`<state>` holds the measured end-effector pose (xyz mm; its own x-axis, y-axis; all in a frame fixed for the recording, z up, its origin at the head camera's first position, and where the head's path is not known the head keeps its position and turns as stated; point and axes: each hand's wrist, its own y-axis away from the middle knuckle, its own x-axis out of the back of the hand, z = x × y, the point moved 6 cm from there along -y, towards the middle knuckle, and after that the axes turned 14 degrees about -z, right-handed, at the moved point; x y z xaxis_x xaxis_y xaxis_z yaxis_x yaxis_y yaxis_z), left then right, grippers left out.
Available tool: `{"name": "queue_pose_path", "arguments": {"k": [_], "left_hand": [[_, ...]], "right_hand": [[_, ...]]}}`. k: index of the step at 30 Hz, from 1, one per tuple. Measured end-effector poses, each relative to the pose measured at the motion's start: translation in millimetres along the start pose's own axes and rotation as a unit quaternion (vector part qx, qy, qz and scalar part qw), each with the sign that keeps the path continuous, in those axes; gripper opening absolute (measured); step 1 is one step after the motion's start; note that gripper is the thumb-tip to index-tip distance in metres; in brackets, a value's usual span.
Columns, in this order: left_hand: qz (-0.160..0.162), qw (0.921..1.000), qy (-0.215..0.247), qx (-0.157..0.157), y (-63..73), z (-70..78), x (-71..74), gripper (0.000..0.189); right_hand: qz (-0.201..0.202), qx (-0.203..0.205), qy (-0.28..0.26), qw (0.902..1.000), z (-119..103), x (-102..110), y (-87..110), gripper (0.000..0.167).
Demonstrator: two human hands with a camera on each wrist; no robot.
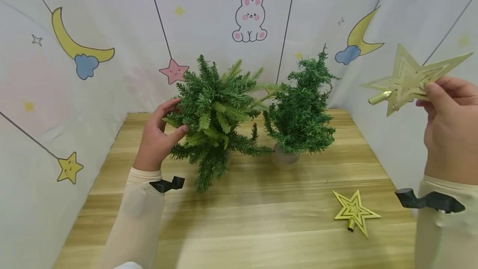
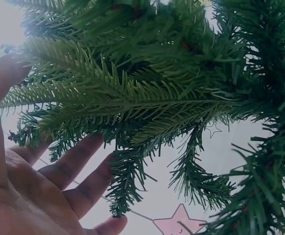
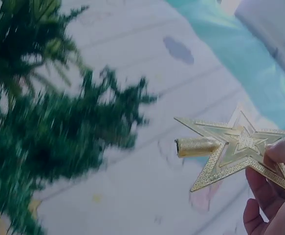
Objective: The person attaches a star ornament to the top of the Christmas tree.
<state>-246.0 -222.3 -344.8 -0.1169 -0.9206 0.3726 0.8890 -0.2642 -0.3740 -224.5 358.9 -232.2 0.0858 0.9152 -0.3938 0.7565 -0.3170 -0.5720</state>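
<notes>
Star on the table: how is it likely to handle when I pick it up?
The star looks thin, so it is probably light for its spread. Its narrow points may bend or snap if squeezed hard. The tube is round and shiny, so it might slip in a loose pinch.

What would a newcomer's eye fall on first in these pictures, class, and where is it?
Probably the shiny gold five-pointed star pinched in the right hand, at the head view's right. Next, the bushy two-tone green artificial tree beside the left hand, left of a darker green artificial tree. A second gold five-pointed star lies on the wood-grain table, nearer the viewer than the trees.
</notes>
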Motion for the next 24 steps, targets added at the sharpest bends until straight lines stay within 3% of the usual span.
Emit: {"name": "queue_pose_path", "arguments": {"k": [4,7,13,19,24], "left_hand": [[-0.001,0.9999,-0.016,0.003,0.1,1.0,1.1,0.07],[-0.002,0.9996,-0.026,0.005,0.2,1.0,0.8,0.071],[-0.002,0.9997,-0.026,0.003,0.4,0.2,1.0,0.073],[0.0,0.9997,-0.024,-0.007,-0.5,1.4,2.1,0.073],[-0.007,0.9998,-0.015,-0.014,-2.1,4.2,-1.1,0.072]], "right_hand": [[-0.049,0.024,-0.036,0.9978,-16,-54,-10.2,0.031],[-0.098,0.027,-0.034,0.9943,-19,-98,-16.4,0.024],[-0.202,0.023,-0.042,0.9783,-12,-187,-19.8,0.011],[-0.309,-0.022,-0.001,0.9507,9,-264,-7.9,0.009],[-0.371,-0.052,0.057,0.9253,37,-306,9.8,0.006]]}}
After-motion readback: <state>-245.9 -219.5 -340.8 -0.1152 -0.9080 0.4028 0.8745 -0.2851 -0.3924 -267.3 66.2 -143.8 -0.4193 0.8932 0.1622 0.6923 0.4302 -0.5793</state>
